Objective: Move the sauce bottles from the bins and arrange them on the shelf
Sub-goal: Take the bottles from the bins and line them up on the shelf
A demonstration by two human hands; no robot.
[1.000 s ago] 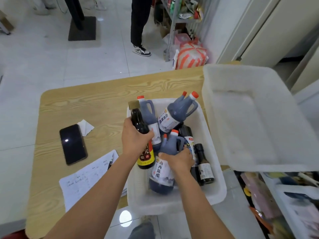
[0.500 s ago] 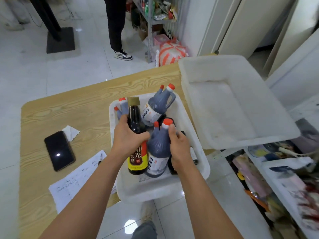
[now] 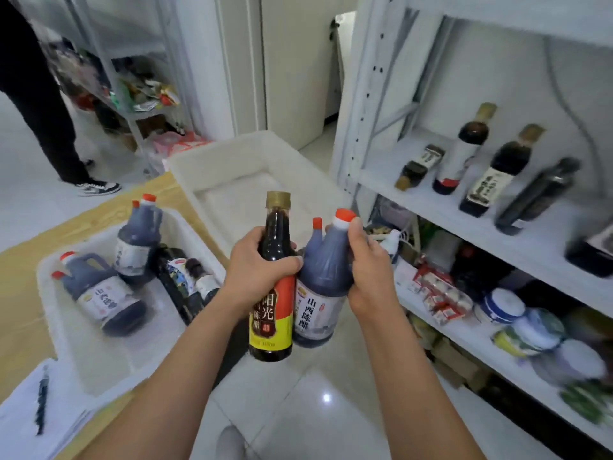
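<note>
The left hand [image 3: 257,273] grips a slim dark bottle [image 3: 272,293] with gold cap and red-yellow label, while the right hand [image 3: 371,270] grips a blue-grey, orange-capped jug [image 3: 320,283].

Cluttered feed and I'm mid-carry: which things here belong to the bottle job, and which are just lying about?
Job: left hand gripping the gold-capped bottle; right hand gripping the orange-capped jug; near bin with remaining bottles; second bin; shelf and its shelved bottles.

Lying about: papers, pen, red packets lower down, bystander's legs.
</note>
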